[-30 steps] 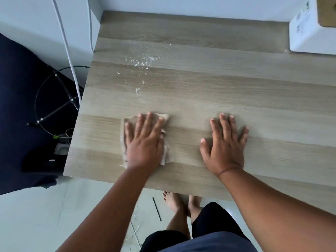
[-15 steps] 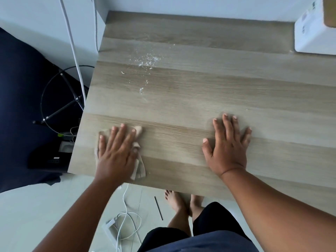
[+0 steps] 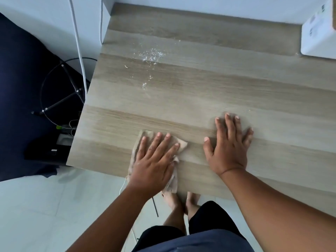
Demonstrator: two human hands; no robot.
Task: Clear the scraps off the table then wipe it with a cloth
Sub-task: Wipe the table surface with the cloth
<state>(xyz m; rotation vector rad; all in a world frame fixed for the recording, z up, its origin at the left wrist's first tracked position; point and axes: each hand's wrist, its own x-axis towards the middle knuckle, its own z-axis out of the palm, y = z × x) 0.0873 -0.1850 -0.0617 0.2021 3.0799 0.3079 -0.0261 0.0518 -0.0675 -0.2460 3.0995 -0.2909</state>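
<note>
At the near edge of the table point(image 3: 236, 84), the left hand point(image 3: 154, 160) presses flat, fingers straight, on a beige cloth point(image 3: 181, 143) whose corner overhangs the edge. Beside it the right hand point(image 3: 227, 148) rests flat, fingers spread. Farther back lie white scraps point(image 3: 151, 55); a white box point(image 3: 318, 37) stands at the far right.

We see a crumpled beige cloth point(image 3: 179, 144) lying flat at the table's point(image 3: 236, 84) near edge; white crumbs point(image 3: 151, 55) are scattered toward its far left.
</note>
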